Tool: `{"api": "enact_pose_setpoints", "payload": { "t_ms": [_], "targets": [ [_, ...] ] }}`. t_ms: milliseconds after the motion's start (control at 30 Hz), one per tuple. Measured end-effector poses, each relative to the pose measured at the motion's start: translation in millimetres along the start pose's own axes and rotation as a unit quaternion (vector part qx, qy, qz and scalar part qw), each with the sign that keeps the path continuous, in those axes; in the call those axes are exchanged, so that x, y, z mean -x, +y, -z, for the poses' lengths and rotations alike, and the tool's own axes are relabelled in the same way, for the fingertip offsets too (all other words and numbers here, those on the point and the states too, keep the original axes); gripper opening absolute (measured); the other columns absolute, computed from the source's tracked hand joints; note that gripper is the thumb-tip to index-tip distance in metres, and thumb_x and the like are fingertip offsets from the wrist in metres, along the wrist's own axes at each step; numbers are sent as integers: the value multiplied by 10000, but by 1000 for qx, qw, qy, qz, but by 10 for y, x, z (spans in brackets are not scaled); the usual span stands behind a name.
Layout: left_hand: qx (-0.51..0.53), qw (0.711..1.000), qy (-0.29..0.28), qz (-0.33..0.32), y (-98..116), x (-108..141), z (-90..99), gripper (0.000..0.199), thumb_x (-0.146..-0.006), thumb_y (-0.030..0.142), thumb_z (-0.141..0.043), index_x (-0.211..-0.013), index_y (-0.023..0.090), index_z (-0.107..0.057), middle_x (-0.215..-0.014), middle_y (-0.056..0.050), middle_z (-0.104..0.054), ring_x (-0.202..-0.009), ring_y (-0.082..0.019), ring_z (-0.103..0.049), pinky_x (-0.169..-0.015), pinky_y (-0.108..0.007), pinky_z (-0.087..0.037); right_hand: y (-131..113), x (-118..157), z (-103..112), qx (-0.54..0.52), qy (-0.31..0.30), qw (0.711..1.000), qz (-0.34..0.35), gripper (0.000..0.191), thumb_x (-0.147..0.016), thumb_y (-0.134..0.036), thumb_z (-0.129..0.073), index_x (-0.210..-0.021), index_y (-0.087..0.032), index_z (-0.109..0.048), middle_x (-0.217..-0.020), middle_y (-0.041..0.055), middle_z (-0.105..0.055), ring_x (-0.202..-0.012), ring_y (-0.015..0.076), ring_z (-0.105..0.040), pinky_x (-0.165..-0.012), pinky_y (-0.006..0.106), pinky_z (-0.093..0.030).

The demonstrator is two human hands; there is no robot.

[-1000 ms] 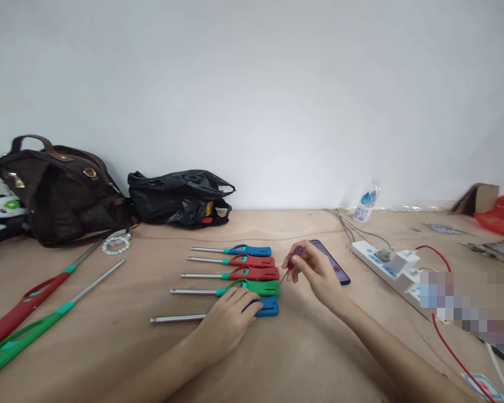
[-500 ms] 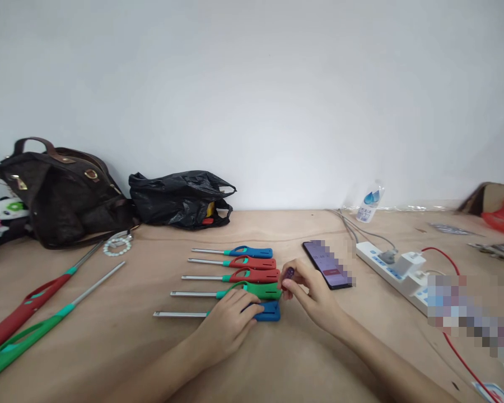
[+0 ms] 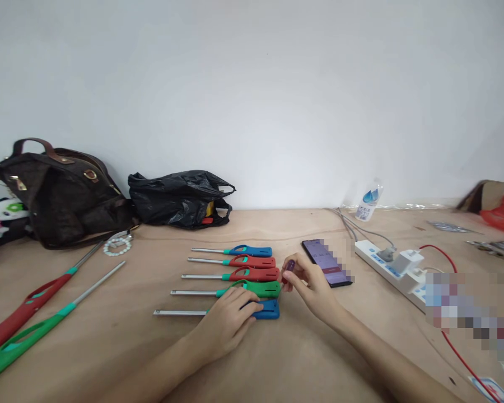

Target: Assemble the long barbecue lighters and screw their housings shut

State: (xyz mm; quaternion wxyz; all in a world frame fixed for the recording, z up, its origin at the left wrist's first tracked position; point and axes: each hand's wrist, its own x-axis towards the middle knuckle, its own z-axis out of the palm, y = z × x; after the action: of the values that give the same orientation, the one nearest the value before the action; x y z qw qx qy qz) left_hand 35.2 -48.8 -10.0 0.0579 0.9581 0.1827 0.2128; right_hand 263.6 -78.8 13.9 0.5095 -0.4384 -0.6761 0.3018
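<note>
Several long-nosed lighters lie in a row, metal tubes to the left: a far blue one (image 3: 252, 251), two red ones (image 3: 254, 262) (image 3: 256, 274), a green one (image 3: 264, 289) and a near blue one (image 3: 269, 309). My left hand (image 3: 231, 316) rests over the near blue lighter, its fingers wrapped on the handle. Between thumb and fingers, my right hand (image 3: 313, 285) pinches a small dark purple object (image 3: 290, 266), just right of the green and red handles.
Another red lighter (image 3: 29, 308) and green lighter (image 3: 29, 338) lie at left by a beaded bracelet (image 3: 117, 246). Behind are a brown bag (image 3: 75, 196) and black plastic bag (image 3: 172, 198). A phone (image 3: 327, 263), power strip (image 3: 386, 268) and bottle (image 3: 368, 204) are at right.
My right hand has shifted very slightly right with the purple object, which is tilted a little more upright. My left hand remains on the near blue lighter.
</note>
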Motion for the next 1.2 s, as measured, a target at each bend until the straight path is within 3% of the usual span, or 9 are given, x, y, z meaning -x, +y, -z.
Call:
{"api": "enact_pose_setpoints", "payload": {
  "t_ms": [100,200,433,600,767,933,1067,1200],
  "targets": [
    [0,1000,2,1,-3,2,-5,246,-916,116,-397,-1075,201,-564,-1058,-70,-617,-946,-214,-556,-828,-353,-441,-39,24,-11,36,8,998,56,171,-890,-349,-584,-991,-222,-533,-768,15,-644,-672,160,-606,-610,280,-467],
    [0,1000,4,0,-10,7,-17,248,-913,109,-403,-1080,204,-561,-1058,-67,-616,-949,-213,-554,-830,-350,-433,-76,28,-25,44,21,993,105,136,-858,-328,-638,-904,-219,-571,-866,47,-650,-744,169,-584,-654,296,-462],
    [-1,1000,-13,-3,-31,10,-13,234,-916,104,-424,-1079,192,-567,-1091,-62,-630,-970,-229,-544,-835,-363,-426,-62,-34,-39,-47,51,997,41,242,-768,-395,-729,-761,-202,-584,-727,16,-613,-673,164,-577,-650,306,-477],
    [2,1000,-12,-8,-48,7,-6,220,-930,125,-423,-1070,189,-581,-1087,-64,-642,-972,-227,-551,-828,-356,-429,-67,-44,0,-68,33,997,28,247,-766,-375,-736,-875,-215,-582,-767,14,-637,-695,166,-607,-681,313,-500],
    [3,1000,-9,-14,-55,-6,-1,227,-942,146,-408,-1072,190,-588,-1072,-69,-644,-956,-221,-556,-812,-350,-437,-45,-24,23,-102,-18,994,42,305,-882,-370,-608,-1142,-240,-515,-864,43,-682,-829,195,-649,-776,363,-516],
    [10,1000,-5,-15,-57,-3,5,229,-934,152,-413,-1068,194,-593,-1061,-72,-642,-949,-217,-559,-806,-345,-444,-59,0,-18,-87,-41,994,61,235,-935,-378,-516,-1069,-221,-627,-951,74,-687,-861,202,-640,-791,364,-510],
    [1,1000,-11,-17,-57,5,13,244,-921,137,-417,-1081,193,-593,-1068,-71,-640,-957,-221,-553,-834,-361,-441,-100,37,-64,-33,-14,992,119,169,-915,-297,-554,-1028,-238,-665,-960,75,-671,-925,218,-615,-818,369,-494],
    [-9,1000,-14,-18,-57,8,30,251,-915,129,-411,-1078,196,-590,-1047,-72,-636,-945,-216,-556,-840,-358,-443,-137,53,-92,53,61,982,170,143,-861,-304,-630,-978,-251,-694,-907,73,-614,-871,224,-587,-779,371,-495]
  ]
}}
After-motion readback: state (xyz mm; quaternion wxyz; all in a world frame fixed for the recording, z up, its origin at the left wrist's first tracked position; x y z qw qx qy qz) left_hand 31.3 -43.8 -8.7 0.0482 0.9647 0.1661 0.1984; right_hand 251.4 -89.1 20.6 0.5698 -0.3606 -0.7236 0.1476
